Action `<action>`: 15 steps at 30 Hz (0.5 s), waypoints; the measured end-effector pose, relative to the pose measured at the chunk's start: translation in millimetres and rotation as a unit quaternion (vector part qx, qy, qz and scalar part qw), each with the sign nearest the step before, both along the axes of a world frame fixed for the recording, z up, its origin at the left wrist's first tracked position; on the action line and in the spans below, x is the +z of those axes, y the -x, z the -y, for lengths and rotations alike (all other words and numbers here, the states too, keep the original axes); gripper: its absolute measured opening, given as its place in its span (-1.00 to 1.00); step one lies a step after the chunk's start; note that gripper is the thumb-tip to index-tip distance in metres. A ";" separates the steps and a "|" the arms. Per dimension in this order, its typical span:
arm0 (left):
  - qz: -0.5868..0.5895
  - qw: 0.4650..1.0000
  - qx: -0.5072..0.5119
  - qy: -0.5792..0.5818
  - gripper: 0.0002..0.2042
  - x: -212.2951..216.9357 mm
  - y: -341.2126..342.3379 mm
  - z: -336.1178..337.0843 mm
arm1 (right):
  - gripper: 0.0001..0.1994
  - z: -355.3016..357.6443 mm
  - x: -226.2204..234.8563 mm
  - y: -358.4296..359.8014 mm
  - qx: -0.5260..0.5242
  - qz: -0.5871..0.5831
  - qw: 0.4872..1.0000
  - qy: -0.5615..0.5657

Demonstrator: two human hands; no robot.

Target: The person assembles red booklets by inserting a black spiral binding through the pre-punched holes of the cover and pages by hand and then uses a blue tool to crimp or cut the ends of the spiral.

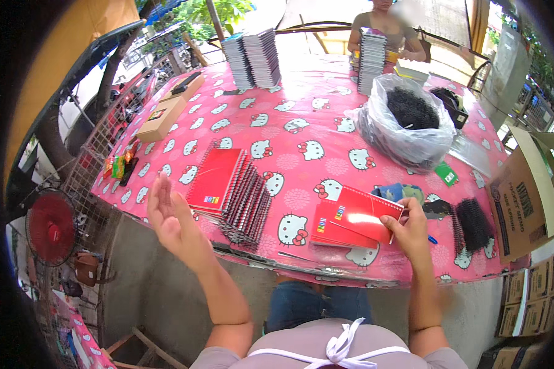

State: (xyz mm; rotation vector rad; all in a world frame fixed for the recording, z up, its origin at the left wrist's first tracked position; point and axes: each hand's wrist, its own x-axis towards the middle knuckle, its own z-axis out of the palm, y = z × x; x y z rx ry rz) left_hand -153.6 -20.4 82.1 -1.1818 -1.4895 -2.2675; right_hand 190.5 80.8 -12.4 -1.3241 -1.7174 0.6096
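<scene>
My right hand (410, 234) pinches the right edge of a red spiral notebook (360, 206), thumb on its cover. White coil loops run along that notebook's upper edge. Beneath it, partly covered, lies another red cover (329, 229); whether it is bound cannot be made out. My left hand (173, 224) is raised with fingers stretched out, palm turned inward, and holds nothing. Just right of it stands a leaning stack of red spiral notebooks (214, 179), their coils facing right.
A plastic bag (378, 132) of black coils, loose black coils (474, 224) and an open carton (523, 190) stand right. Near my right hand lie a camouflage cloth (403, 190) and blue pen (433, 240). Tall notebook stacks (261, 58) stand far back; a person (400, 34) is across the table.
</scene>
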 end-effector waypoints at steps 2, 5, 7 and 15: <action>0.008 0.990 -0.138 0.027 -0.58 4.4 -47.7 2.1 | -0.67 13.8 18.3 9.4 0.039 -0.129 0.989 0.059; -0.060 0.952 -0.255 0.156 -0.44 -37.1 -106.0 -26.3 | -0.70 22.2 27.2 31.8 0.081 -0.072 0.994 0.028; -0.110 0.903 -0.327 0.257 -0.35 -72.3 -121.5 -36.5 | -0.70 20.5 6.9 48.0 0.098 -0.090 0.991 0.015; -0.324 0.888 -0.194 0.262 -0.83 -53.8 -147.5 -48.1 | -0.62 14.9 0.5 32.2 0.117 -0.016 0.982 -0.146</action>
